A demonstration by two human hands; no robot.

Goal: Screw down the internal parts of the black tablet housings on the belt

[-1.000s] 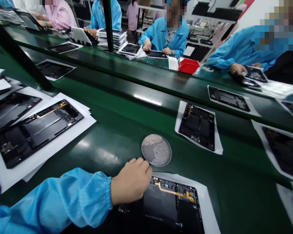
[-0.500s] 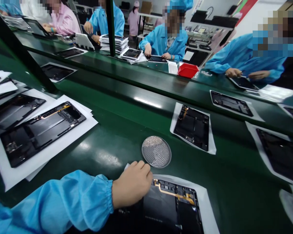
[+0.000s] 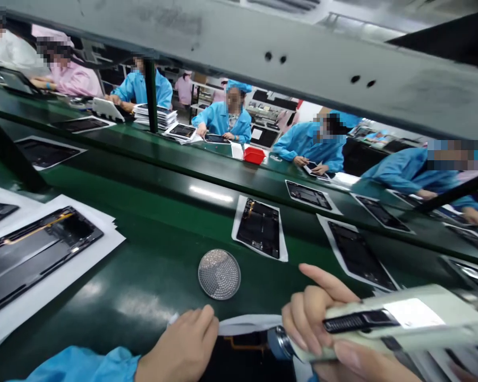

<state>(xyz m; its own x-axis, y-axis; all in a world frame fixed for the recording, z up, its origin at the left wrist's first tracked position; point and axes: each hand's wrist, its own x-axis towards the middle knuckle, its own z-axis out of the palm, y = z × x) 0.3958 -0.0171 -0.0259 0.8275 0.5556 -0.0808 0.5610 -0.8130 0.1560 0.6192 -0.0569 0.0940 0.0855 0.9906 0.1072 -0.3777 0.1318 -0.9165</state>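
My right hand (image 3: 322,318) is wrapped round a pale green electric screwdriver (image 3: 414,315) with a dark lever along its side. Its blue and metal nose (image 3: 281,342) points left, over the near opened tablet (image 3: 239,355), whose orange flex cable shows. White paper (image 3: 255,322) lies under that tablet. At the tablet's left stands my left hand (image 3: 183,342), fingers curled and closed. A small pale bit peeks out beside its knuckles, and what the fingertips hold is hidden. Just beyond the left hand sits a round dish of small bright metal parts (image 3: 219,274).
On the left, opened tablets (image 3: 43,249) lie on stacked white sheets. Another opened tablet (image 3: 258,228) rests past the dish, with several more to the right. A grey beam (image 3: 223,48) crosses overhead. Co-workers (image 3: 223,116) sit across the green bench, near a red bin (image 3: 254,155).
My right hand has come into view with the electric screwdriver over the near tablet. The view has swung up and right, bringing in the overhead beam. My left hand stays by the tablet.
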